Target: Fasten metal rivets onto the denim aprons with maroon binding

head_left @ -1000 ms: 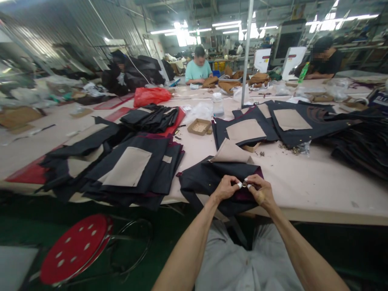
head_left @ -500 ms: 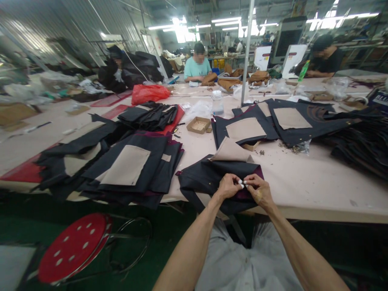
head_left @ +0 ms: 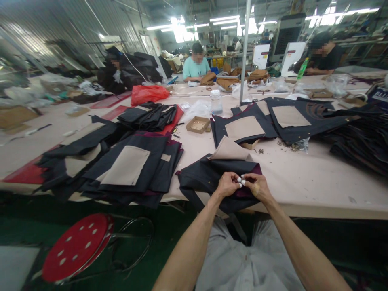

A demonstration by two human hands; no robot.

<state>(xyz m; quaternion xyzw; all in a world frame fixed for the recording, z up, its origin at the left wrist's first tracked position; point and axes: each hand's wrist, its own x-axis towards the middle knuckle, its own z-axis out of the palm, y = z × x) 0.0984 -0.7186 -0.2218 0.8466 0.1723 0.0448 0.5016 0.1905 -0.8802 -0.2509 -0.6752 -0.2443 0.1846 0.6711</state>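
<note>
Soft cloth, fingertips meeting at its plum side

We place the dark cloth [head_left: 214, 171] at the near edge of the worktop [head_left: 312, 182], directly in front of the wearer, its lower folds reaching the front rim. A beige flap [head_left: 230, 151] stands up at its far side; plum lining [head_left: 257, 168] shows at its right.

Hands: the left hand [head_left: 228, 186] and right hand [head_left: 257, 186] meet over the cloth, thumbs and fingers drawn in to a fine pinch. White covers [head_left: 243, 183] sit on some fingertips and hide whatever lies between them; we cannot tell whether either hand is grasping cloth, a small part or nothing.

Handling (our judgement): the cloth looks light and limp, with enough body to hold broad folds. We expect little slip and no fragility, though the overhanging folds could drag it off the rim. We would take hold near the lining's edge, thumb above and fingers beneath, and leave the flap alone: it looks stiffer and could crease.
</note>
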